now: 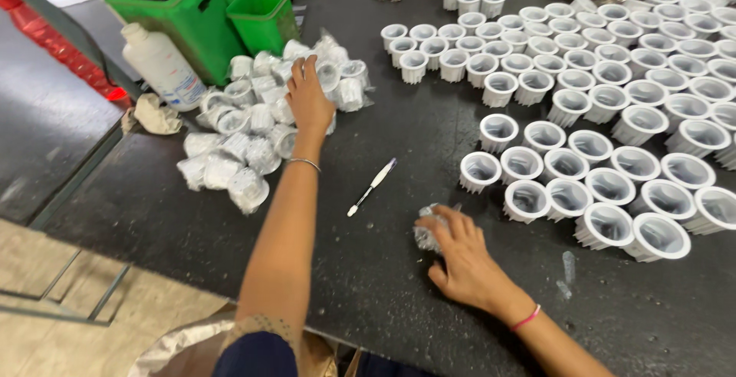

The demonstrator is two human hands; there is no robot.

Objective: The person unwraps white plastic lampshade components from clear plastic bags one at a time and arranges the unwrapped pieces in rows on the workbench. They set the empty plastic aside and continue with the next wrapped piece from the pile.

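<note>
Nearest the camera, at the bottom edge, a crumpled silvery plastic bag (180,350) sits by the person's lap, just below the near edge of the dark worktable (368,285). From there the left arm stretches far across the table, a thin bangle (304,163) at the wrist, and the left hand (308,97) lies palm down with fingers loosely curled on top of a heap of wrapped white housings (261,124), touching the pieces at the heap's far right; whether it actually grips one cannot be told. The right hand (460,258), with a pink band (526,318) at the wrist, rests on the table nearer the camera, its fingers bent around a small crumpled clear wrapper (426,230) that lies at the fingertips. Between the two hands a white pen-like tool (372,186) lies slantwise on the bare table, apart from both. To the right, many unwrapped white ribbed cup-shaped housings (590,147) stand upright in close rows, the nearest just beside the right hand's fingertips. At the far left stand two green plastic bins (207,16), with a white plastic bottle (162,66) lying tilted against the larger one and a crumpled rag (156,114) just near it.
</note>
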